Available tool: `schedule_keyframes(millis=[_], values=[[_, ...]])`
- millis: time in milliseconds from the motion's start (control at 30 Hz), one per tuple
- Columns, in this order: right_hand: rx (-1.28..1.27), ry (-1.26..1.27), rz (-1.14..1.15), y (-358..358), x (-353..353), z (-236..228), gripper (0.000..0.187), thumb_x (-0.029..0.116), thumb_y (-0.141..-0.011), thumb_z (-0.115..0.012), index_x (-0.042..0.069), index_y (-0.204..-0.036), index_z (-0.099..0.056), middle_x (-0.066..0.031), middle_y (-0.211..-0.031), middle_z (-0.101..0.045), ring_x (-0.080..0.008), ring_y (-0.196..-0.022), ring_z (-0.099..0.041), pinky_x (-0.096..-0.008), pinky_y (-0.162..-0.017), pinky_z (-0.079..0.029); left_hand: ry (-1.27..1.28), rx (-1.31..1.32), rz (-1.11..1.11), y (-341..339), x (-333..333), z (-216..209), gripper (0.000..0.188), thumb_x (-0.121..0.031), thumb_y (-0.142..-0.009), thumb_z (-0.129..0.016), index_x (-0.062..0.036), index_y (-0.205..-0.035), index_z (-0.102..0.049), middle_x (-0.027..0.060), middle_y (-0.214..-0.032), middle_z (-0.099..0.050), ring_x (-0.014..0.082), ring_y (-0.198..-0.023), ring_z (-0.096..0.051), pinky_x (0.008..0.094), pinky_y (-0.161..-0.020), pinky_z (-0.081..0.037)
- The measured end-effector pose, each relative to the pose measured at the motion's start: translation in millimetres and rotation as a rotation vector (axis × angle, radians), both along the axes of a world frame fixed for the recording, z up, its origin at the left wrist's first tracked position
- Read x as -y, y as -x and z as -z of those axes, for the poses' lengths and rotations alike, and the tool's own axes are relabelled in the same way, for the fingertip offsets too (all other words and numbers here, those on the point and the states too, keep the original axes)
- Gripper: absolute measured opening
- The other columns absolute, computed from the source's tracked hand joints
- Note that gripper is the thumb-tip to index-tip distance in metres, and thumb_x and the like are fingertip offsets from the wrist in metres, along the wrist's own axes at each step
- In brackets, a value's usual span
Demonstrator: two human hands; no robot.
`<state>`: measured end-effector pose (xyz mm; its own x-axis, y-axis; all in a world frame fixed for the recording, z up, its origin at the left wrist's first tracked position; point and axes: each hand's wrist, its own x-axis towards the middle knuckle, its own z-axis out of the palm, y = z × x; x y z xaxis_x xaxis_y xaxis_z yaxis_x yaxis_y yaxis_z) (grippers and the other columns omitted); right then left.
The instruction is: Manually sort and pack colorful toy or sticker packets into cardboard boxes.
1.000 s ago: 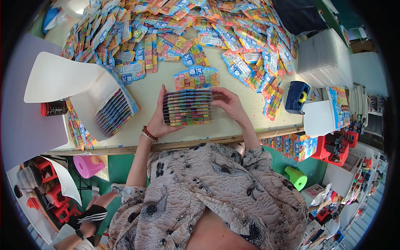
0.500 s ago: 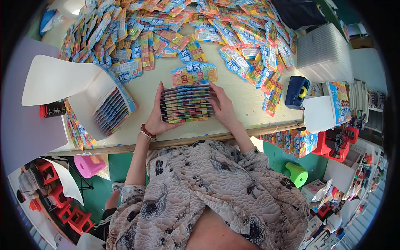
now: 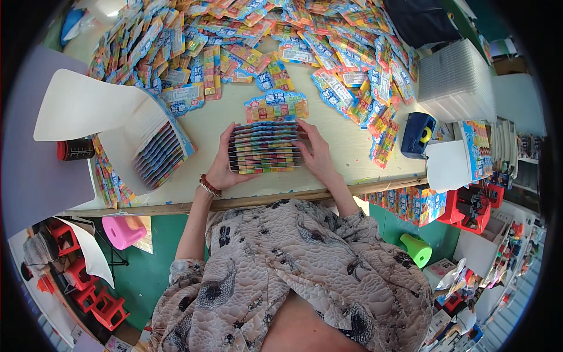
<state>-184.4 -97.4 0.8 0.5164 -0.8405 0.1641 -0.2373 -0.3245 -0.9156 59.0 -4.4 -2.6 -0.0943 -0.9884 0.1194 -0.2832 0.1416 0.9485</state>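
Observation:
A stack of several colourful blister packs [image 3: 264, 148] stands just above the near part of the table, gripped between both hands. My left hand [image 3: 226, 161] wraps its left end, thumb along the lower edge. At the right end, my right hand [image 3: 315, 154] presses with bent fingers. One loose blister pack [image 3: 275, 107] lies flat right behind the stack. To the left, an open white display box [image 3: 120, 164] with its lid flap raised holds a row of similar packs [image 3: 158, 155].
A large heap of loose packs [image 3: 234, 35] covers the far table. At right are a blue tape dispenser [image 3: 418, 136], stacked clear plastic trays [image 3: 457, 82] and a filled display box [image 3: 474, 149]. Filled boxes [image 3: 404, 202] stand below the table edge, near a green stool [image 3: 416, 249].
The view has shifted slightly. Both hands keep the same hold on the stack of packs, with no clear movement against the table.

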Motion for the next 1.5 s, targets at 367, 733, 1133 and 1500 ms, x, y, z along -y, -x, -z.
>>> schedule_keyframes(millis=[367, 733, 1133, 1500], values=[[-0.047, 0.062, 0.048, -3, -5, 9, 0.056, -0.007, -0.085, -0.053, 0.007, -0.137, -0.038, -0.0160, -0.121, -0.051, -0.0280, -0.105, -0.059, -0.0354, -0.089, -0.049, -0.004, -0.006, -0.011, 1, 2, 0, 0.124, -0.017, -0.058, -0.089, -0.0085, -0.147, -0.004, 0.0162, -0.145, -0.026, 0.0286, -0.133, -0.033, 0.0410, -0.108, -0.033], [-0.038, 0.059, 0.044, -4, -6, 2, 0.056, -0.007, -0.085, -0.052, 0.006, -0.137, -0.038, -0.0168, -0.120, -0.051, -0.0294, -0.105, -0.058, -0.0359, -0.088, -0.048, 0.015, 0.017, -0.008, 0, 1, 3, 0.124, -0.016, -0.058, -0.089, -0.0085, -0.147, -0.003, 0.0166, -0.146, -0.025, 0.0291, -0.133, -0.033, 0.0407, -0.108, -0.033], [-0.057, 0.066, 0.047, -3, -6, 2, 0.056, -0.008, -0.084, -0.052, 0.006, -0.137, -0.038, -0.0167, -0.120, -0.052, -0.0291, -0.105, -0.058, -0.0361, -0.087, -0.049, 0.007, 0.024, -0.007, 0, 2, 3, 0.126, -0.016, -0.058, -0.089, -0.0086, -0.147, -0.001, 0.0171, -0.146, -0.023, 0.0288, -0.134, -0.032, 0.0410, -0.108, -0.033], [0.102, -0.427, -0.215, 18, 27, -8, 0.066, 0.005, -0.081, -0.064, 0.007, -0.140, -0.034, -0.0158, -0.127, -0.048, -0.0248, -0.118, -0.049, -0.0354, -0.102, -0.038, -0.001, 0.069, -0.056, -6, -3, 5, 0.124, -0.018, -0.057, -0.090, -0.0075, -0.146, -0.004, 0.0153, -0.136, -0.036, 0.0272, -0.127, -0.039, 0.0399, -0.106, -0.035]])
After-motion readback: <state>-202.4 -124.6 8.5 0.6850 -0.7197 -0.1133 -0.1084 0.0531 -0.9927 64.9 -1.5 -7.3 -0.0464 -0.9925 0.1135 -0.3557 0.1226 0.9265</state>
